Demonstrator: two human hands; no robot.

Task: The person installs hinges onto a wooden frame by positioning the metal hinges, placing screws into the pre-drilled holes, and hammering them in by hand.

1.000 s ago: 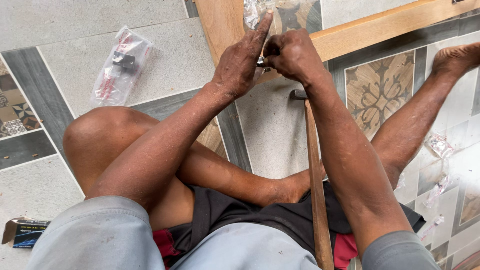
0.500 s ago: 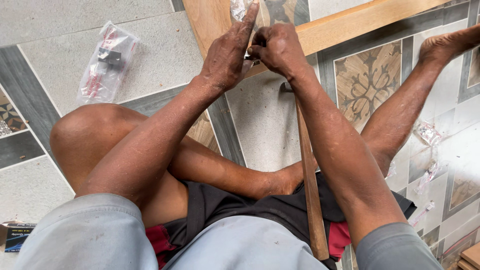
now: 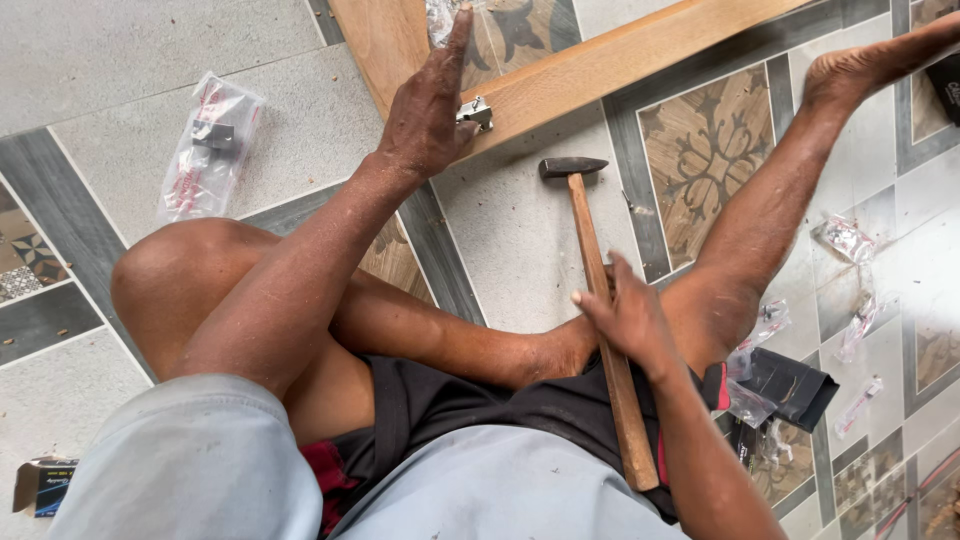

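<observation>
Tiled floor (image 3: 520,240) under me; my left hand (image 3: 425,105) is lying flat, fingers loose, steadying the wooden frame (image 3: 600,65) beside its metal bracket (image 3: 475,112), while my right hand (image 3: 630,320) is closing around the hammer (image 3: 590,260) below it.

Bare tile (image 3: 500,230) beside hammer (image 3: 598,290) (legs hem both sides).
</observation>
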